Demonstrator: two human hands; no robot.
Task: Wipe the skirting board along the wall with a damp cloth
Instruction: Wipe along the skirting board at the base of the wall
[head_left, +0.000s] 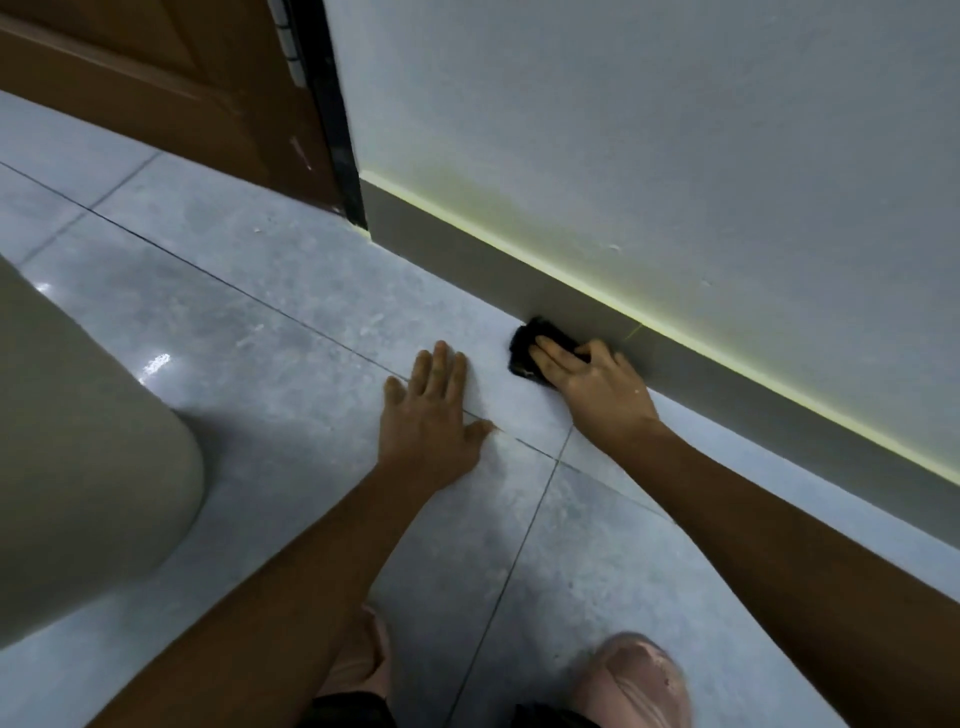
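Note:
A grey skirting board (467, 254) runs along the foot of the pale wall (675, 130), from the door frame down to the right. A black cloth (530, 340) is pressed where the board meets the floor, under the fingers of my right hand (592, 379). The cloth's left end sticks out past my fingertips; the rest is hidden beneath the hand. My left hand (431, 410) lies flat on the grey floor tiles (260, 322), fingers spread, a short way left of the cloth and holding nothing.
A brown wooden door (156, 88) with a dark frame edge (332, 119) stands at the upper left, where the skirting ends. A large beige rounded object (78, 441) fills the left side. My knees (634, 680) rest on the tiles at the bottom.

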